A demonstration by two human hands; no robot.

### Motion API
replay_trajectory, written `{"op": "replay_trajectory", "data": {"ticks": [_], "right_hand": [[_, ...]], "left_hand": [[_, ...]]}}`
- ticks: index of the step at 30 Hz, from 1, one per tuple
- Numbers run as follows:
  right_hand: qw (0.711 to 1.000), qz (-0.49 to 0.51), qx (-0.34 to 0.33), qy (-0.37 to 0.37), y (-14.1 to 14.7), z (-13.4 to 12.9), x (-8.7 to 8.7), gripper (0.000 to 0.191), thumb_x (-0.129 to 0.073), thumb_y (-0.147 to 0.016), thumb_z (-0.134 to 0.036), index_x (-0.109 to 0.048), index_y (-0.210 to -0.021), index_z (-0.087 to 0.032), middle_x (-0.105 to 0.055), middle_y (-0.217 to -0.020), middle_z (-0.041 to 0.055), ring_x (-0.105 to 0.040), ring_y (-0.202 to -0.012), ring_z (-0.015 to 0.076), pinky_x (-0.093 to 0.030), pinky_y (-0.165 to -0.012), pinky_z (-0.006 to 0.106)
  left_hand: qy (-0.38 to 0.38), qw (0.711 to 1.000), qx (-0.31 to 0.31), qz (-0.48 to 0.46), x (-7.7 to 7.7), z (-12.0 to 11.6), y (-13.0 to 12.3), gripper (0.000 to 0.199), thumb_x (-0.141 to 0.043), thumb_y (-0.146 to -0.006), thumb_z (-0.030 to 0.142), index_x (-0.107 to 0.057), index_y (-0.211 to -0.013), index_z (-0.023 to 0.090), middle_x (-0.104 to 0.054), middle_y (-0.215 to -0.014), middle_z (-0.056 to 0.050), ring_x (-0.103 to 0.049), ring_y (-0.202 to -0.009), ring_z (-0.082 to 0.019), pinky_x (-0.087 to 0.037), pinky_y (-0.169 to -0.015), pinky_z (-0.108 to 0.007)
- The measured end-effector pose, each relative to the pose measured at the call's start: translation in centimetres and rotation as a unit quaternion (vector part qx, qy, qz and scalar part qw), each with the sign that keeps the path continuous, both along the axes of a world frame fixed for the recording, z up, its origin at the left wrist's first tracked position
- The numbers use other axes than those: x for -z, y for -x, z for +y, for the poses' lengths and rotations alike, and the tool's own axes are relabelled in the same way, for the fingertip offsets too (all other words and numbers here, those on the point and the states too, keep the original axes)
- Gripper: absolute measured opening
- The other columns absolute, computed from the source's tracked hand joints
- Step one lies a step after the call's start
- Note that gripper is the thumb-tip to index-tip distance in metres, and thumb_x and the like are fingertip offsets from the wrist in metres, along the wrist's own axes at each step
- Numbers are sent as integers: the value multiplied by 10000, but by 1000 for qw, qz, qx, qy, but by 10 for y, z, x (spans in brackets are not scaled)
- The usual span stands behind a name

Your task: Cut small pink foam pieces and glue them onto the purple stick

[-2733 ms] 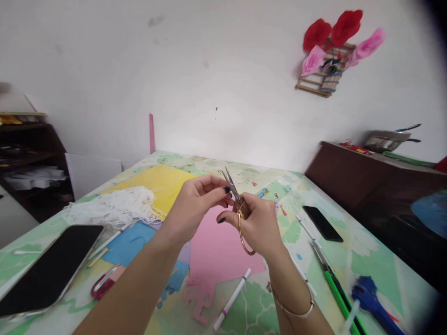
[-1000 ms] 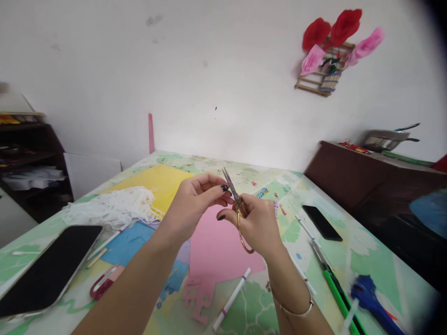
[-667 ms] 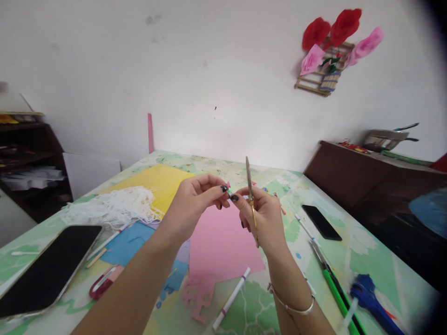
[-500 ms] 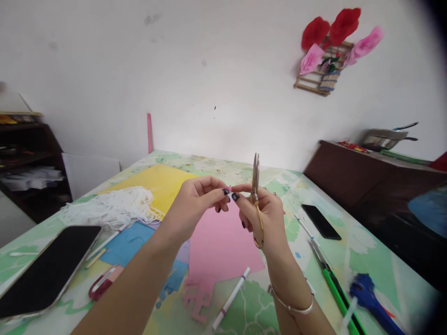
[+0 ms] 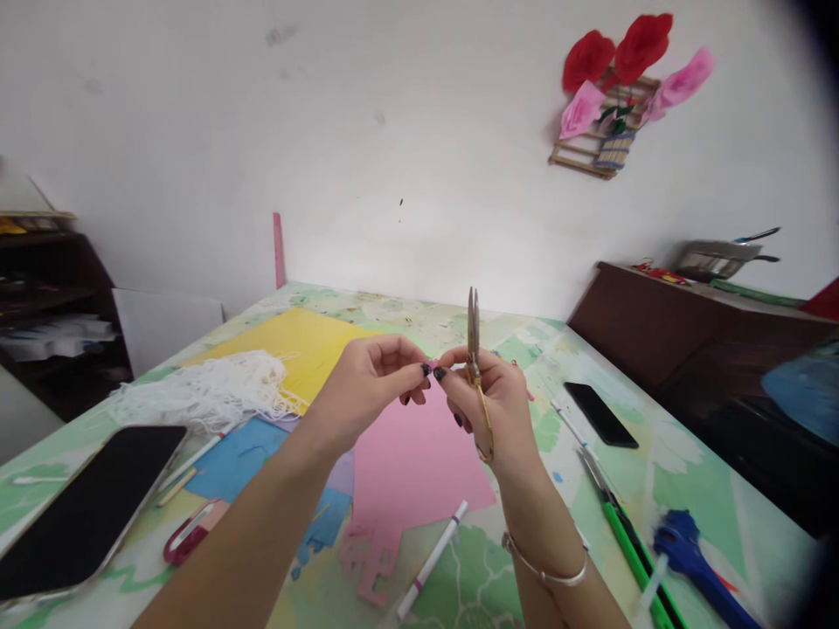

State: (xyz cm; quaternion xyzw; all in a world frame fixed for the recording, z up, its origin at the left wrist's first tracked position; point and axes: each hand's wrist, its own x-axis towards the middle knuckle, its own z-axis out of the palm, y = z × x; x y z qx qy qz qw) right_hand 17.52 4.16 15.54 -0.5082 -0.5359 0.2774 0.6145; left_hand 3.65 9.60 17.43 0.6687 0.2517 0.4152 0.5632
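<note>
Above a pink paper sheet [image 5: 419, 463], my left hand [image 5: 367, 384] pinches a tiny pink piece of paper [image 5: 433, 364] between thumb and fingers, mostly hidden by the fingertips. My right hand [image 5: 504, 406] meets it there, its thumb and forefinger closed at the same piece. Gold-handled scissors [image 5: 473, 328] hang on that right hand, blades pointing up and slightly parted. The sheet's near edge has cut-out notches, and a white marker [image 5: 433, 559] with purple bands lies beside it.
On the left are white yarn [image 5: 203, 389], a yellow sheet [image 5: 294, 349], blue paper [image 5: 236, 459] and a large phone [image 5: 85, 507]. To the right lie a smaller phone [image 5: 599, 414], green-handled scissors [image 5: 633, 542] and a blue tool [image 5: 698, 568]. A wall stands behind the table.
The scissors have shifted slightly left with my right hand, and its forefinger is now more bent. Both hands stay together at the pink piece.
</note>
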Motion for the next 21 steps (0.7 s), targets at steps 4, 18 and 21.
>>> {"op": "replay_trajectory", "data": {"ticks": [4,18,21], "right_hand": [[998,35,-40,22,-2,1,0,94,-594,-751,-270,-591,-764,-177,-392,-389,-101,-335,-328,50,-254,-326,164],[994,88,-30,54,-3,-1,-7,78,-569,-693,-214,-612,-730,-159,-365,-335,-107,-272,-314,41,-226,-333,161],[995,81,-34,46,-4,-1,-4,125,-619,-737,-287,-605,-731,-163,-376,-344,-102,-283,-316,42,-230,-330,163]], "left_hand": [[-18,1000,-1,9,-1,0,0,49,-592,-725,147,-630,-695,153,-600,-559,6,-583,-563,-124,-429,-543,-236],[-13,1000,-11,22,-2,-2,1,68,-564,-711,119,-622,-694,149,-613,-568,8,-591,-558,-120,-431,-536,-232],[-15,999,-9,37,-2,-1,1,69,-563,-714,110,-623,-702,142,-614,-570,12,-589,-564,-115,-436,-546,-231]]}}
